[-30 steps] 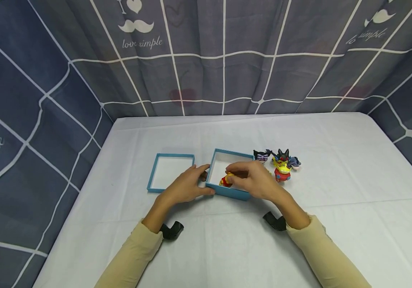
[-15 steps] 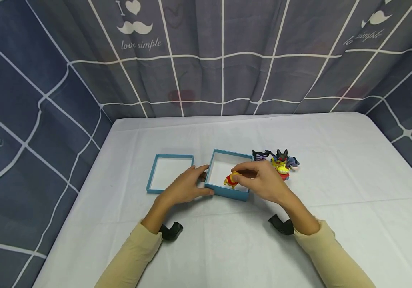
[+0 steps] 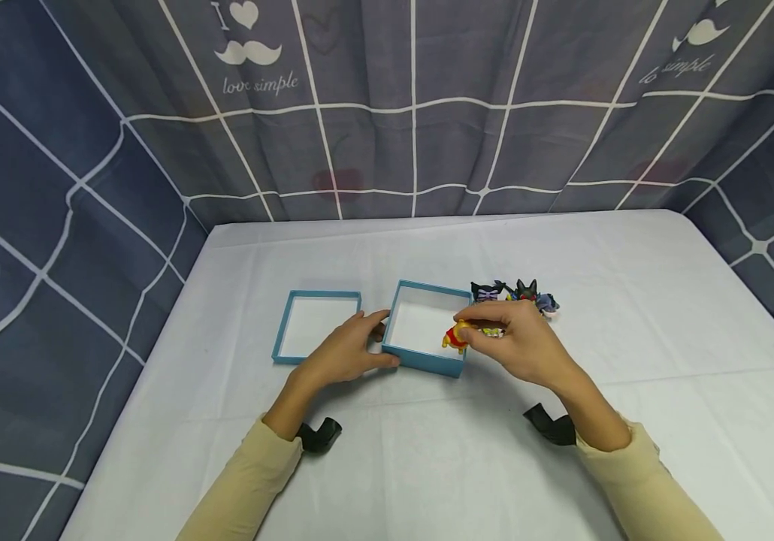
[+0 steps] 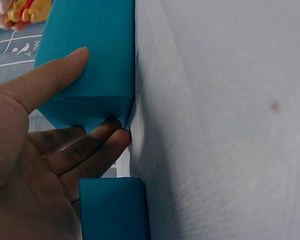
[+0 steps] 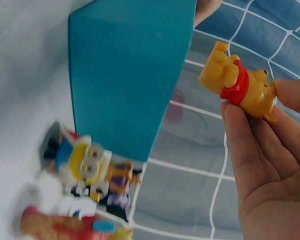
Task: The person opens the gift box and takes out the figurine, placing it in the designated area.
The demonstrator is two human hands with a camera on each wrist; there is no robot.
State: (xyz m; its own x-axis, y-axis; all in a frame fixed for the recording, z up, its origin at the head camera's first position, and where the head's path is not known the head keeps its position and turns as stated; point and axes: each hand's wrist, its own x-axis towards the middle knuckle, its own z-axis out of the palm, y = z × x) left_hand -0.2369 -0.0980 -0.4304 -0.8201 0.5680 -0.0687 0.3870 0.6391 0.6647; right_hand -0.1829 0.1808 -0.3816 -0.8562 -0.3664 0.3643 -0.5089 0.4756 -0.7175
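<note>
My right hand [image 3: 525, 342] pinches a yellow bear figurine in a red shirt [image 3: 453, 338] over the right front part of a blue box [image 3: 423, 362]. In the right wrist view the bear figurine [image 5: 240, 85] lies sideways between thumb and fingertips, its head toward the palm. My left hand [image 3: 343, 349] holds the box's left front corner. Seen from the left wrist, the thumb [image 4: 70, 65] lies on one outer face of the box and the fingertips touch the adjoining face. White lining shows inside the box.
The blue-rimmed lid [image 3: 282, 327] lies left of the box, beside my left hand. Right of the box several figurines stand close together, among them a black-eared one [image 3: 487, 291], a blue one [image 3: 548, 303] and a goggled yellow one [image 5: 87, 162]. A grid-patterned curtain [image 3: 367, 150] surrounds the white table.
My right hand has lifted the bear figurine from inside the box and moved it right, toward the box's right edge. My left hand stays at the box corner.
</note>
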